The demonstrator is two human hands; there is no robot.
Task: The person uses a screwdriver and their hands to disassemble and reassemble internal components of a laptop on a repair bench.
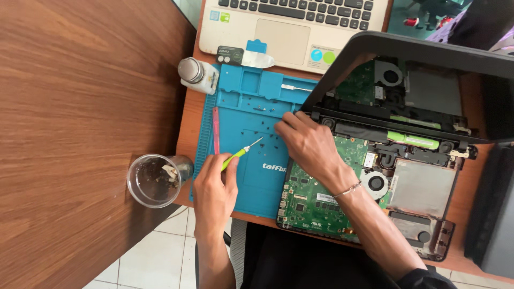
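Observation:
My left hand (215,190) grips a small screwdriver (242,152) with a yellow-green handle, its metal tip pointing up and right over the blue work mat (251,176). My right hand (308,143) rests palm down at the mat's right edge, fingertips on several tiny screws (267,136), its wrist over the green circuit board (310,198) of an opened laptop (423,187). A black laptop cover (428,53) is tilted up above the open chassis.
A clear plastic cup (155,179) stands on the left table's edge. At the back are a small white bottle with a metal top (195,74), a closed-in beige laptop keyboard (294,21), a pink tool (216,131) and metal tweezers (295,87) on the mat. Tiled floor lies below.

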